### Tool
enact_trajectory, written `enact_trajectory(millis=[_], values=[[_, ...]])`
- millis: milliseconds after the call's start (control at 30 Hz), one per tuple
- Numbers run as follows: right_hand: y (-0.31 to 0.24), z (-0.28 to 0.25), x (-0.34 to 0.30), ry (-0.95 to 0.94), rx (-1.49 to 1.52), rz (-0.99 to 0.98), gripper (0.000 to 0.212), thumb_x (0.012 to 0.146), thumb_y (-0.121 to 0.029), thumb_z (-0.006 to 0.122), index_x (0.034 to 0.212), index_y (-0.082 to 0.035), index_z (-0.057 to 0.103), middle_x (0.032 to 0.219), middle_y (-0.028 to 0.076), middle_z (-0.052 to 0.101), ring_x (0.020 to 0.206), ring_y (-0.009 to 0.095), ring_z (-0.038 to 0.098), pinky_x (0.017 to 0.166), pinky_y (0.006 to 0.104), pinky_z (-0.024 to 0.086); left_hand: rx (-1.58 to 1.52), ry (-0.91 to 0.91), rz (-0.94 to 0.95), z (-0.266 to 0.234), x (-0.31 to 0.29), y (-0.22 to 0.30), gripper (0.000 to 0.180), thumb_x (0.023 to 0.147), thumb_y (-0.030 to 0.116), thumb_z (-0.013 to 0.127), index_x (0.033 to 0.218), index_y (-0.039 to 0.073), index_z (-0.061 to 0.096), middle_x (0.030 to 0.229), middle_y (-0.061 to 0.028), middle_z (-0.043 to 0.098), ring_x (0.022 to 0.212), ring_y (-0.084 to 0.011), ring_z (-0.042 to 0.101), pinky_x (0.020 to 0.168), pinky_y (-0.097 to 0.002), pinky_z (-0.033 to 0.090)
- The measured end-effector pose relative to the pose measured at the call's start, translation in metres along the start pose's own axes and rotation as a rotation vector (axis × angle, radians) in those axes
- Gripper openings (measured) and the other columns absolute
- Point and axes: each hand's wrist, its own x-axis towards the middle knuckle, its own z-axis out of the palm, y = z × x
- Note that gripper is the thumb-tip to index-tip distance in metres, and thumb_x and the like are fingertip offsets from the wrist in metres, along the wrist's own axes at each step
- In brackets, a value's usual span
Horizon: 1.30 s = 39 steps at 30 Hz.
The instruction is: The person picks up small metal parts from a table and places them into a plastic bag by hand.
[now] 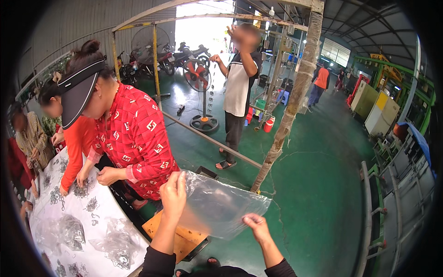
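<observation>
A clear plastic bag (217,201) is stretched out flat in the air between my two hands. My left hand (173,196) pinches it at its upper left corner. Lower down, my right hand (256,226) grips the right-hand edge between thumb and fingers. No contents show through the plastic. Behind and below the bag is a wooden board (184,237), partly covered by it and my left forearm.
At left, a white-topped table (108,207) bears filled clear bags (120,244) and piles of small dark metal parts (82,188). A person in red (134,129) and others work there. Ahead, a wrapped post (295,101) and rail stand before another person (237,87) and a fan (197,76).
</observation>
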Motion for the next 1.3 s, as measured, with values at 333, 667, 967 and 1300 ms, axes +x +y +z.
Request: enact_trajectory(millis=[333, 667, 967, 1300], values=[[-0.102, 0.036, 0.006, 0.010, -0.050, -0.231, 0.012, 0.083, -0.008, 0.056, 0.085, 0.004, 0.059, 0.067, 0.009, 0.060, 0.054, 0.015, 0.057, 0.048, 0.0274, 0.049, -0.739, -0.474, -0.415, -0.077, -0.027, -0.024, 0.039, 0.081, 0.013, 0.060, 0.114, -0.002, 0.047, 0.088, -0.0112, 0.063, 0.073, -0.0195, 0.063, 0.067, -0.0281, 0.048], [-0.129, 0.063, 0.000, -0.276, -0.116, -0.057, 0.013, 0.076, -0.003, 0.063, 0.087, 0.004, 0.060, 0.076, 0.013, 0.064, 0.064, 0.020, 0.063, 0.059, 0.0273, 0.052, -0.624, -0.429, -0.513, -0.120, -0.042, -0.056, 0.018, 0.084, 0.014, 0.056, 0.090, -0.003, 0.061, 0.077, -0.0091, 0.064, 0.061, -0.0156, 0.062, 0.055, -0.0247, 0.047], [-0.145, 0.093, 0.010, -0.201, -0.260, -0.153, 0.010, 0.079, -0.007, 0.062, 0.085, 0.001, 0.061, 0.066, 0.005, 0.061, 0.055, 0.012, 0.058, 0.051, 0.0224, 0.047, -0.544, -0.503, -0.475, -0.144, -0.013, -0.065, 0.022, 0.087, 0.016, 0.053, 0.097, -0.004, 0.059, 0.075, -0.0033, 0.061, 0.062, -0.0113, 0.061, 0.053, -0.0194, 0.045], [-0.192, 0.100, 0.001, -0.320, -0.228, -0.212, 0.019, 0.074, -0.002, 0.064, 0.092, 0.005, 0.060, 0.077, 0.010, 0.064, 0.065, 0.016, 0.063, 0.062, 0.0252, 0.050, -0.540, -0.494, -0.316, -0.160, 0.010, -0.043, 0.022, 0.086, 0.014, 0.054, 0.098, -0.003, 0.060, 0.074, -0.0041, 0.062, 0.061, -0.0103, 0.061, 0.050, -0.0176, 0.043]])
